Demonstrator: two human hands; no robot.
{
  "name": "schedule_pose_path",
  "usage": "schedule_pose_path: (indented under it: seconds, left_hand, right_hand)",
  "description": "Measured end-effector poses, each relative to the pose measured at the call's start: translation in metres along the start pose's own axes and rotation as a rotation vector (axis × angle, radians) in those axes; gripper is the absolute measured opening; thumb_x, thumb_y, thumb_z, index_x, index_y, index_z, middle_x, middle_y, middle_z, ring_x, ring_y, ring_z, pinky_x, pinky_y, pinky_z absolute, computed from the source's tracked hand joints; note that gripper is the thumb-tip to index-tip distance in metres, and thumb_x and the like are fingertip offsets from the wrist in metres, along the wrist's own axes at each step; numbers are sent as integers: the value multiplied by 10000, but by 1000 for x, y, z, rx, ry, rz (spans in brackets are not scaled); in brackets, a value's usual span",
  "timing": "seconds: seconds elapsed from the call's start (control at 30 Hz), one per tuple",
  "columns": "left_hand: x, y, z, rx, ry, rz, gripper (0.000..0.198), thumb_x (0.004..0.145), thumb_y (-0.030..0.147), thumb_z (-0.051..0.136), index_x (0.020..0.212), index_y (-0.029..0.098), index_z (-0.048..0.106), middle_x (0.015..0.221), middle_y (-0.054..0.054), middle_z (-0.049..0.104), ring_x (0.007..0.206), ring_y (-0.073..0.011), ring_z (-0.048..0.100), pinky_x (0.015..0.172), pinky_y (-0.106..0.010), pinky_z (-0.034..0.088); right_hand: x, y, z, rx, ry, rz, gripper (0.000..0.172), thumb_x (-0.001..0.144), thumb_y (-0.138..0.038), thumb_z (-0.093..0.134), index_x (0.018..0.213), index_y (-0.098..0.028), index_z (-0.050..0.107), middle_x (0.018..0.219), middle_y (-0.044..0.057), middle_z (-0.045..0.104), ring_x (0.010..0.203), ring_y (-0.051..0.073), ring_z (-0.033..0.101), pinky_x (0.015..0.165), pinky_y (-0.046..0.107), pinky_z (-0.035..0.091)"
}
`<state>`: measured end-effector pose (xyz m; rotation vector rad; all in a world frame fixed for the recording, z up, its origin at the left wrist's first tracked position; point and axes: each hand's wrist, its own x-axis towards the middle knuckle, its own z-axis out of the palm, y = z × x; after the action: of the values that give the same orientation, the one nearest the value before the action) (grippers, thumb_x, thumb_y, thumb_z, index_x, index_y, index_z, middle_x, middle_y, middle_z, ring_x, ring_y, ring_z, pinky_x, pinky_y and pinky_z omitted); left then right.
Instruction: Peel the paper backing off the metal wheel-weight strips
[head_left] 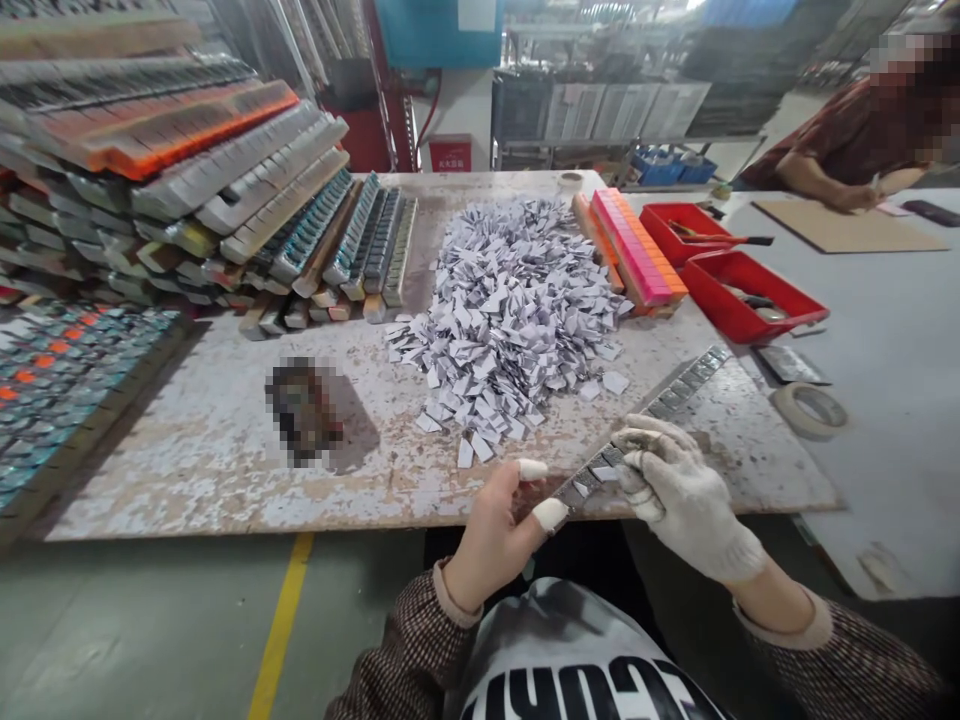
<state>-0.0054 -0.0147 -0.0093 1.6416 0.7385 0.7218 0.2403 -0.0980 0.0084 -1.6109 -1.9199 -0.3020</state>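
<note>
A long narrow bar (681, 388) with a row of dark square pads lies slantwise near the table's front edge. My left hand (504, 520), white covers on its thumb and a fingertip, grips the near end. Small white pieces sit on the bar close to that end. Over the bar's middle, my right hand (679, 490) in a white knitted glove is closed, fingers curled against it; whether a small piece is pinched there is hidden. Just beyond my hands spreads a big heap of small white flat chips (517, 300), some loose at its front.
Stacked padded bars (247, 200) rise at the left. Pink and orange block rows (634, 250), red trays (750, 295) and a tape roll (810, 408) are at the right. A blurred-out object (304, 410) stands left of the heap. Another person (840, 150) writes at the far right.
</note>
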Motion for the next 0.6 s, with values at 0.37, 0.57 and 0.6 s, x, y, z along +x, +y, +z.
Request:
schedule_pose_path:
  seconds: [0.37, 0.57, 0.6]
  left_hand:
    - [-31, -24, 9, 431, -35, 161, 383, 863, 154, 765, 1199, 209, 590, 1164, -97, 664, 1083, -274, 639, 942, -446, 565]
    - [-30, -29, 10, 470, -34, 203, 412, 857, 133, 768, 1211, 208, 572, 1112, -81, 658, 1036, -267, 636, 895, -429, 570]
    - [-30, -29, 10, 473, -30, 203, 411, 856, 134, 768, 1209, 209, 571, 1107, -80, 657, 1029, -267, 635, 887, -428, 569]
  right_hand:
    - [19, -11, -1, -215, -169, -83, 64, 949, -174, 600, 941, -170, 663, 1070, 157, 695, 1236, 355, 618, 1131, 564, 466]
    - [21, 5, 2, -188, -239, -97, 114, 979, -192, 538, 919, -176, 634, 1087, 164, 679, 1178, 337, 628, 1036, 516, 532]
    - [20, 8, 3, -183, -237, -90, 125, 984, -198, 528, 906, -181, 625, 1076, 161, 683, 1140, 330, 642, 987, 498, 558]
